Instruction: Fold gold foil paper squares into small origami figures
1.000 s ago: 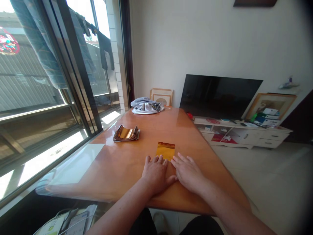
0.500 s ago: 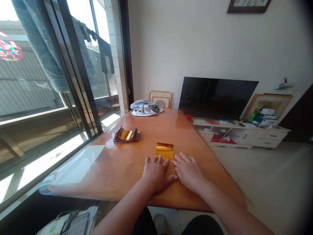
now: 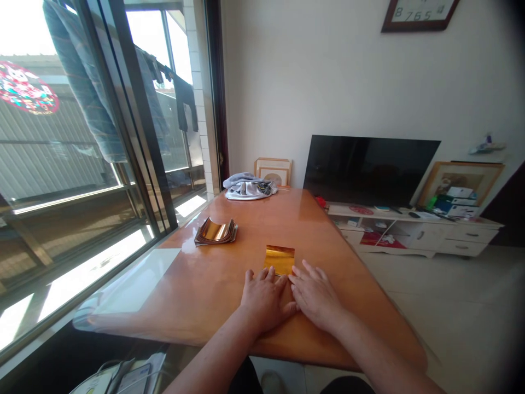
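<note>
Gold sheeting lies at the front of the two hands: a small, shiny rectangular sheet (image 3: 280,261) set at twelve o'clock from them, with a darker band along its far edge. The left hand (image 3: 264,298) is palm down and open, fingers spread, with fingertips at the sheet's near edge and the thumb pointing to three o'clock, toward the other hand. The right hand (image 3: 315,295) is likewise open and palm down, its fingers extended toward eleven o'clock beside the sheet's near right corner. Neither hand grips anything; whether the right fingertips press on the sheet itself is hard to tell.

Both hands rest on an orange-brown, glossy worktop (image 3: 213,301). At ten o'clock, well apart from the single sheet, sits a stack of curved coppery sheets (image 3: 215,231), their sides bowed upward. Just past nine o'clock a pale patch (image 3: 151,273) shows on the worktop near its window side. At the far end, a little short of twelve, lies a bundle of grey and white cloth (image 3: 248,187).

Beyond the worktop, at one o'clock, a large black television (image 3: 369,169) stands on a white cabinet (image 3: 437,241). Toward two o'clock a framed picture (image 3: 488,178) leans behind some boxes (image 3: 461,208). Dark garments (image 3: 186,104) hang outside the window at about ten-thirty.
</note>
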Motion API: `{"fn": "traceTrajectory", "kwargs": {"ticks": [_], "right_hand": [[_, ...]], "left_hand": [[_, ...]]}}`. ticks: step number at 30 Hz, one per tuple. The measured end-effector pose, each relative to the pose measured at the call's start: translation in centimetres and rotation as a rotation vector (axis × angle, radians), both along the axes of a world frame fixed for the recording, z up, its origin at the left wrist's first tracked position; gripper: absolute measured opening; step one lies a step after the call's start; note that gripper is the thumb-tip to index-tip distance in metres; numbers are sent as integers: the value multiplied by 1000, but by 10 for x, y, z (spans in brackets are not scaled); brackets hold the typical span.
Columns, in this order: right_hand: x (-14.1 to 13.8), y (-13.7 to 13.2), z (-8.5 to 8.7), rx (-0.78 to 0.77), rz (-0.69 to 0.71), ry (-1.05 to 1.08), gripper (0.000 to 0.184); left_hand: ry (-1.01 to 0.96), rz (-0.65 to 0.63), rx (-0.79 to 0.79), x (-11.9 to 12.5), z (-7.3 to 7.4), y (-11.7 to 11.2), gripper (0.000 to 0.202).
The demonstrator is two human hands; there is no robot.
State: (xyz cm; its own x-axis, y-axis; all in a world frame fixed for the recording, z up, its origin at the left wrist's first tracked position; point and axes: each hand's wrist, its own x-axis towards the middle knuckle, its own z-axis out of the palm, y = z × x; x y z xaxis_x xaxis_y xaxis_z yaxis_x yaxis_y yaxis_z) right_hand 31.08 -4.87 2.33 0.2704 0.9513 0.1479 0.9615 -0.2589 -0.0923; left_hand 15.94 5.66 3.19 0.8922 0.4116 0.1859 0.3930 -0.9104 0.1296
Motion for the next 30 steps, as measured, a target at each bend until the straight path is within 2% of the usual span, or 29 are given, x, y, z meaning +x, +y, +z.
{"fn": "traceTrajectory", "kwargs": {"ticks": [11,19,30], "right_hand": [[3,0,-4,42,-19,26,48],[3,-1,-5,58,-19,37,47],[4,0,-10,80,-17,23,45]], "left_hand": [[-46,40,22,-6,-1,3,79],[-9,114,64,-20,1,22,77],[-20,162,90,-29,0,34,69]]}}
